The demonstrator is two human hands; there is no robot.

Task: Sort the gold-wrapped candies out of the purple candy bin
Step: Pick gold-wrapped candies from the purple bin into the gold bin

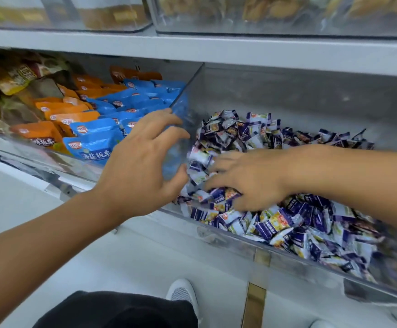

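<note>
Right hand [247, 178], fingers spread, rakes purple candies [287, 228]; left hand [143, 162] hovers splayed at 9 o'clock. No gold-wrapped candies visible.

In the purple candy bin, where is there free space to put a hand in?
Bare bin floor lies at the back, behind the purple candies. The front left is crowded, where the right hand digs and the left hand reaches.
</note>
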